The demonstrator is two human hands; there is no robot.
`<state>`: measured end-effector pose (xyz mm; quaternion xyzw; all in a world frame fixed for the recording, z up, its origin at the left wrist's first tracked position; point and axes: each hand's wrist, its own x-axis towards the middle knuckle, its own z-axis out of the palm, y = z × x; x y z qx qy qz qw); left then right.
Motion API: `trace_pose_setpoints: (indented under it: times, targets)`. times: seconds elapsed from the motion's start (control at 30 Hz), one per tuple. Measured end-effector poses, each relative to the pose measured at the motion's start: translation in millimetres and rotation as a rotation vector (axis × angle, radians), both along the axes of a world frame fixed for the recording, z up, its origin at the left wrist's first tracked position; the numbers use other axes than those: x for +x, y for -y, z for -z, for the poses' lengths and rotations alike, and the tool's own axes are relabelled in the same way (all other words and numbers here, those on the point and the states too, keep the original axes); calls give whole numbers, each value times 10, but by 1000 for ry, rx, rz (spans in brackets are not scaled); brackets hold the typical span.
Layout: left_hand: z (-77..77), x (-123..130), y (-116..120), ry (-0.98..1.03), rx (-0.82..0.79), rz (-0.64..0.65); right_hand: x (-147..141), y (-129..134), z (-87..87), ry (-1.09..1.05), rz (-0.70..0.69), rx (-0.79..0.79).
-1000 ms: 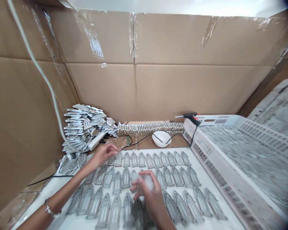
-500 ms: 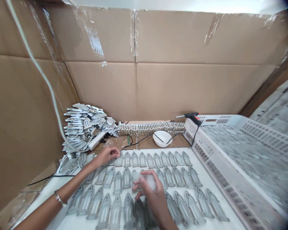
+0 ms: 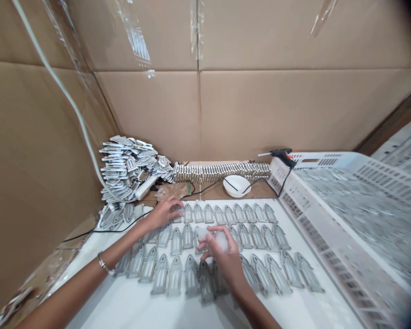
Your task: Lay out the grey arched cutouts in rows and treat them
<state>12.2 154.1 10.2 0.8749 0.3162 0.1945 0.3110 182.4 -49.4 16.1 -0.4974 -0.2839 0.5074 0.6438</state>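
Note:
Rows of grey arch-shaped pieces (image 3: 176, 274) with pointed tops and slotted windows lie on a white work surface (image 3: 130, 301). My left hand (image 3: 166, 212) is over the left end of the far row, fingers slightly bent and apart, their tips at or just above a piece there; no held thing shows. Above the middle row, my right hand (image 3: 228, 256) curls its fingers around a whitish, translucent wad (image 3: 221, 240). Blur hides what exactly the wad is. The right hand and forearm cover some pieces of the middle and near rows.
A large white plastic crate (image 3: 315, 214) full of grey pieces stands at right, a glue gun (image 3: 283, 157) on its corner. Behind are a white bowl (image 3: 237, 186), a line of stacked pieces (image 3: 219, 172), a heap of pieces (image 3: 130, 164) and black cords. Cardboard walls (image 3: 260, 109) enclose the back and left.
The view has tipped down, so the rows sit higher in the picture. My left hand's fingers have spread a little at the far row. The right hand keeps the translucent wad.

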Motion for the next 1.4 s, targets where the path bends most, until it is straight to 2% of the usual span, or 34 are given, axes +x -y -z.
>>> trace_pose_setpoints:
  times: [0.1, 0.17, 0.27, 0.4, 0.5, 0.63, 0.7, 0.8, 0.93, 1.4]
  targets:
    - [-173, 160, 374, 126, -223, 5, 2, 1, 6, 11, 22, -4]
    - [-234, 262, 616, 188, -394, 35, 3, -1, 15, 19, 35, -3]
    - [-215, 358, 856, 251, -594, 16, 2, -7, 32, 16, 36, 11]
    - [-141, 357, 913, 349, -669, -79, -9, -6, 41, 3, 20, 19]
    - [-139, 287, 780, 375, -633, -134, -21, 1, 38, 4, 16, 18]
    - [-117, 209, 429, 303, -369, -193, -29, 0, 42, 7, 21, 44]
    - [-61, 209, 253, 229, -245, -184, -27, -4, 43, 9, 24, 50]
    - [52, 250, 85, 123, -168, -145, -16, -7, 34, 9, 33, 52]
    - [142, 292, 37, 79, -146, -121, 3, -2, 22, 4, 43, 60]
    - [253, 281, -33, 22, -86, -107, 40, -25, 50, -26, 46, 83]
